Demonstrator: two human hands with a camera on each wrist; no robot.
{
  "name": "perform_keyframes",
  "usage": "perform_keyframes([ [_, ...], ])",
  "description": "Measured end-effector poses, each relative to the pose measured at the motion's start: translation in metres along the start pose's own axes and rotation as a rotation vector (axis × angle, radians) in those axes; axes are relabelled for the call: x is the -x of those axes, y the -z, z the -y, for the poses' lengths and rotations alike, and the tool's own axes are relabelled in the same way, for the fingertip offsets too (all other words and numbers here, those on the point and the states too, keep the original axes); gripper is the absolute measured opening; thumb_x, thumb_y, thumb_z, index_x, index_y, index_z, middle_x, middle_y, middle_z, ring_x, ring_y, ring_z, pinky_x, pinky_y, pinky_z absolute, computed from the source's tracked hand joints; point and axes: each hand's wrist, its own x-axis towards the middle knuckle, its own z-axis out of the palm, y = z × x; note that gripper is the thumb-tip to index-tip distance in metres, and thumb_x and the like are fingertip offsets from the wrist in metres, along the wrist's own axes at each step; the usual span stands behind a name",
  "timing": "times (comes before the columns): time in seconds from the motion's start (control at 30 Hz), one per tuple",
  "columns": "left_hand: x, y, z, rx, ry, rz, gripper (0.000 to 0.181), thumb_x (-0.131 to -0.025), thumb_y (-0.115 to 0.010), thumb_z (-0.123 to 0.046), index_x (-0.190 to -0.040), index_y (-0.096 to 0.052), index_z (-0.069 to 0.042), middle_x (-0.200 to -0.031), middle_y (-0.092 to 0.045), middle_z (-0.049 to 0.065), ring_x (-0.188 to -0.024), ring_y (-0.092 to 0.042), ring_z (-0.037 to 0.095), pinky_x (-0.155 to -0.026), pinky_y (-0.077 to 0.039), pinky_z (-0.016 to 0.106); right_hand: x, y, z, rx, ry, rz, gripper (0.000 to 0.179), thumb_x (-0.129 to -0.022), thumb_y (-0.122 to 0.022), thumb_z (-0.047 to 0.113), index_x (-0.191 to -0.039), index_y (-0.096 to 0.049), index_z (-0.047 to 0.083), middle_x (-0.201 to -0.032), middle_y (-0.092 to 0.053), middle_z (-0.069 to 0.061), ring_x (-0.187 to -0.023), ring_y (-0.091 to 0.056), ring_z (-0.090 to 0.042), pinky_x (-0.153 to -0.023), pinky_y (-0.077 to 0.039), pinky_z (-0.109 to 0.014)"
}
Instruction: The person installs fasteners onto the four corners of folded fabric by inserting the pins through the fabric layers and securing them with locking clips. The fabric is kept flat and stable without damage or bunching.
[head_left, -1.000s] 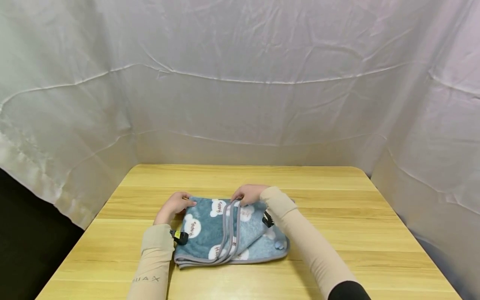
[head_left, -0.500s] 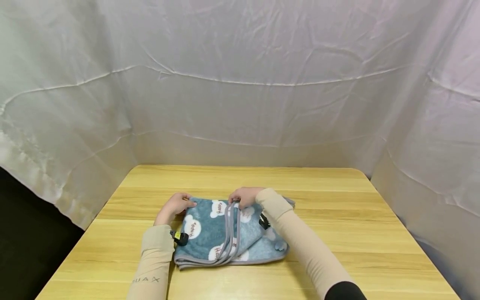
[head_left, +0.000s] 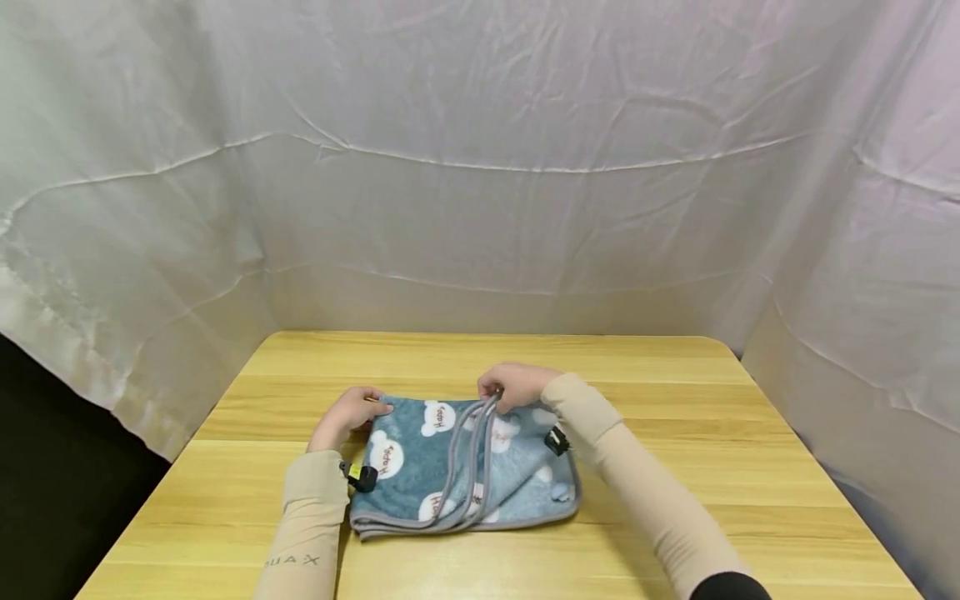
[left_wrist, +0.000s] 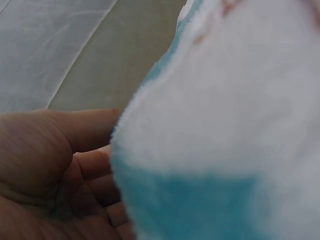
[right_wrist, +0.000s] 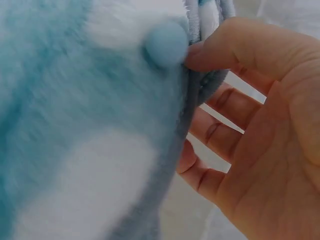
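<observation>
A folded blue fleece blanket [head_left: 416, 454] with white bear shapes, lettering and grey edging lies on the table in the head view. At its far left corner my left hand [head_left: 351, 412] pinches the cloth, thumb on top and fingers beneath or behind. My right hand [head_left: 516, 385] grips the grey-bound edges at the far side, right of the middle. In the right wrist view, the thumb presses on the layered grey edge [right_wrist: 195, 90] beside a round pale-blue pompom [right_wrist: 167, 44]. Cloth hides the left fingertips in the left wrist view.
The blanket lies on a light wooden table [head_left: 675, 467] with rounded far corners. Pale fabric curtains [head_left: 480, 208] hang behind it and on both sides. A dark area [head_left: 60, 483] shows beyond the table at the left.
My right hand first shifts slightly left, then moves right, drawing the grey-edged layers rightward. The left hand stays at the far left corner.
</observation>
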Motion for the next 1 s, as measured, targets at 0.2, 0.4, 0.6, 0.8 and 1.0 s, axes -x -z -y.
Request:
perform_keyframes([
  [0.2,-0.001,-0.002,0.0,0.038,0.01,-0.019,0.03,-0.095,-0.062,-0.017,-0.118,-0.058,0.001,-0.104,-0.058,0.013,-0.08,-0.054,0.019,-0.068,-0.046,0.03,0.051,0.009,0.011,0.131,0.119,-0.126,0.026,-0.069,-0.061,-0.006,-0.082,-0.06,0.016,-0.079,-0.053,0.006,-0.074,-0.046,-0.009,-0.069,-0.04,-0.025],
  [0.4,0.0,-0.001,0.0,0.038,0.003,-0.042,0.03,-0.095,-0.061,-0.016,-0.118,-0.058,0.002,-0.108,-0.059,0.014,-0.083,-0.055,0.019,-0.071,-0.047,0.03,0.108,-0.006,0.018,0.215,0.158,-0.206,0.027,-0.069,-0.07,0.003,-0.08,-0.059,0.024,-0.083,-0.053,0.012,-0.078,-0.048,-0.005,-0.073,-0.045,-0.024],
  [0.6,-0.001,0.0,0.002,0.032,0.0,-0.039,0.031,-0.096,-0.061,-0.016,-0.12,-0.057,0.003,-0.109,-0.059,0.015,-0.084,-0.055,0.02,-0.071,-0.048,0.031,0.147,-0.036,0.012,0.28,0.178,-0.213,0.031,-0.066,-0.072,0.002,-0.081,-0.058,0.026,-0.088,-0.053,0.014,-0.082,-0.048,-0.001,-0.073,-0.048,-0.021],
  [0.8,0.002,0.002,0.002,0.035,0.004,-0.031,0.038,-0.096,-0.061,-0.017,-0.126,-0.053,0.004,-0.118,-0.057,0.02,-0.091,-0.057,0.024,-0.076,-0.049,0.035,0.171,-0.054,0.013,0.229,0.167,-0.163,0.03,-0.068,-0.076,0.008,-0.089,-0.069,0.027,-0.093,-0.059,0.015,-0.086,-0.051,0.001,-0.078,-0.05,-0.023],
  [1.0,0.001,0.0,0.003,0.069,-0.012,-0.052,0.025,-0.095,-0.061,-0.015,-0.112,-0.057,0.003,-0.099,-0.057,0.011,-0.08,-0.052,0.019,-0.068,-0.045,0.03,0.18,-0.052,0.02,0.148,0.099,-0.073,0.027,-0.073,-0.079,0.018,-0.098,-0.074,0.025,-0.097,-0.062,0.015,-0.088,-0.054,0.003,-0.08,-0.051,-0.024],
])
